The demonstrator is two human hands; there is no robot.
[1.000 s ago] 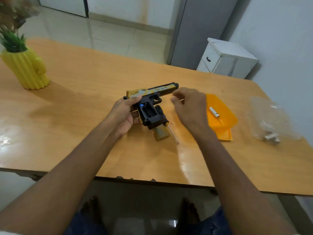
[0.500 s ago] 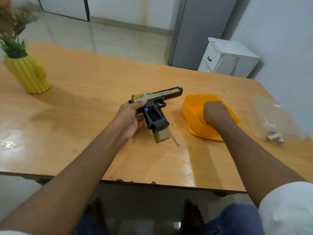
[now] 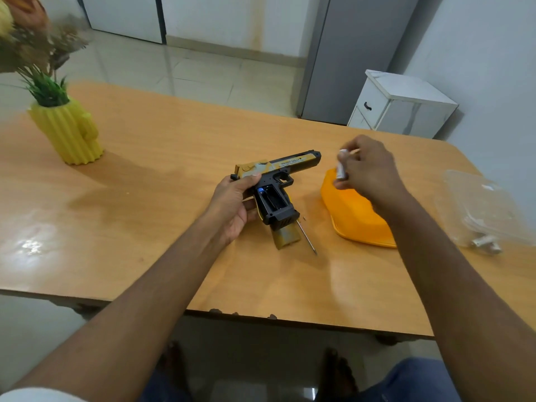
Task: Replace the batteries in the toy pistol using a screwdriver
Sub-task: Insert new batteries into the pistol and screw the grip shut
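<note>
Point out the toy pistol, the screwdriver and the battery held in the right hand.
toy pistol point(image 3: 290, 163): head view, on the yellow slide.
screwdriver point(image 3: 308, 239): head view, on the bare metal shaft lying on the table.
battery point(image 3: 341, 165): head view, on the white body between the fingers.

table: glossy wood | toy pistol: matt plastic | bag: clear plastic

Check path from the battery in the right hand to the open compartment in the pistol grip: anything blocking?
Nothing visible. The right hand holds the battery above the orange tray; the compartment lies cover-off, facing up, with only bare table between.
</note>
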